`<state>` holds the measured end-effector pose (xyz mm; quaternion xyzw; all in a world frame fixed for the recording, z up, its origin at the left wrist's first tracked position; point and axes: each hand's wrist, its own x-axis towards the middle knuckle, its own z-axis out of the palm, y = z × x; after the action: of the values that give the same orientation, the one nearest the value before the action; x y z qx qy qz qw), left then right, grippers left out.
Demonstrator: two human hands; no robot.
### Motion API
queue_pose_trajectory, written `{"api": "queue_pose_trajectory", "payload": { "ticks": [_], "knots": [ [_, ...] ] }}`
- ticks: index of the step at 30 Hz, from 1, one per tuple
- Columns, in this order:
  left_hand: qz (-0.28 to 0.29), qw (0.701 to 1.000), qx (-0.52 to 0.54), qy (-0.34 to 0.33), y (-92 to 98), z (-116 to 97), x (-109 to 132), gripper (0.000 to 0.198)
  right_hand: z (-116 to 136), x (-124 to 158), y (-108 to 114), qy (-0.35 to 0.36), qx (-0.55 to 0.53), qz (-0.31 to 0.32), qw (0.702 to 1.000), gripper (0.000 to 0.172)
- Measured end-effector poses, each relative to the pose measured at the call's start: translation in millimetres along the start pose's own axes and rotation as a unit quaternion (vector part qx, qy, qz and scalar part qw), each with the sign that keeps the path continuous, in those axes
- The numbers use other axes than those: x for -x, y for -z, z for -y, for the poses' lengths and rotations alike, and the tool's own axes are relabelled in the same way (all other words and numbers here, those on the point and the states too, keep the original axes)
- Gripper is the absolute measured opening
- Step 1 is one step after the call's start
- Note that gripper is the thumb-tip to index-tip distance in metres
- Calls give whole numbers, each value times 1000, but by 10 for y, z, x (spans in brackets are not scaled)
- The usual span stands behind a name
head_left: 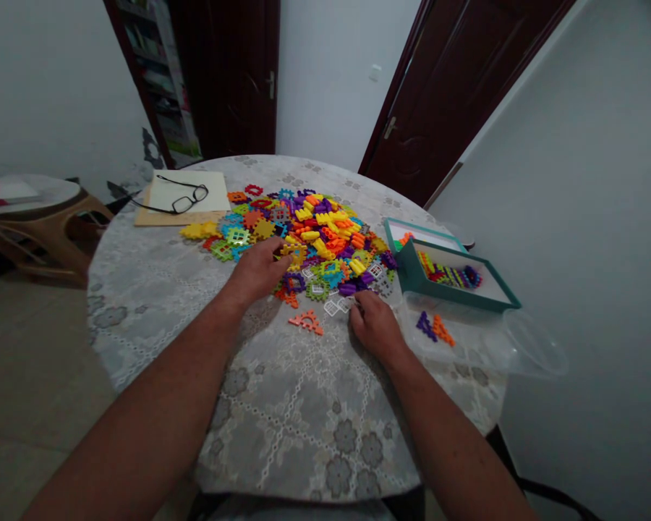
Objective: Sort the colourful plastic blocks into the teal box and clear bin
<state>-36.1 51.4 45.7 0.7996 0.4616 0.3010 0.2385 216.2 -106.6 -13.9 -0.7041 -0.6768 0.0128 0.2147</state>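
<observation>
Left hand [257, 272] partly curled, thumb and index finger slightly apart at the left edge of a yellow toothed piece [294, 255]; can't tell if it's gripped. Piece sits at the near left side of the pile [330, 230]: mixed plastic building pieces, mostly toothed squares with yellow, orange and purple pegs heaped on top, mid-tabletop [293, 412]. Right hand [378, 327] more tightly curled, resting at the pile's near right edge, fingertips beside white window-frame pieces [333, 307]; fingers mostly hidden, can't tell if anything is held. Salmon arch piece [310, 318] lies apart from the pile, between the hands, on the patterned cloth.

Right side: teal box [450, 294] holding a row of multicolored pieces [453, 275], shallow teal lid [428, 233] just behind it. Clear plastic container [474, 339] in front of the box; purple triangular piece [426, 327] and orange triangular piece [443, 330] side by side in that area. Far left: black-framed glasses [183, 205] on cream paper [214, 184], brown board [163, 219] underneath. Two dark red doors [225, 79] beyond the tabletop.
</observation>
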Motion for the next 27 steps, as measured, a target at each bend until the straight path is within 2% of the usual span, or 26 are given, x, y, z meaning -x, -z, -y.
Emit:
{"api": "queue_pose_trajectory", "payload": {
  "ticks": [4,11,17,23,27],
  "knots": [
    [-4,1000,-2,5,12,8,-11,13,17,11,5,10,-19,30,999,31],
    [13,999,-3,-29,-80,26,6,12,146,-56,8,-64,38,47,996,28],
    [7,1000,-11,-19,-52,-18,18,12,135,-103,24,-69,3,55,996,20],
    [-1,1000,0,-3,-34,-22,2,15,90,-75,-20,-61,-29,24,997,15],
    [17,1000,1,-1,-9,-55,-1,17,125,-39,130,-48,-78,10,996,15]
  ]
}}
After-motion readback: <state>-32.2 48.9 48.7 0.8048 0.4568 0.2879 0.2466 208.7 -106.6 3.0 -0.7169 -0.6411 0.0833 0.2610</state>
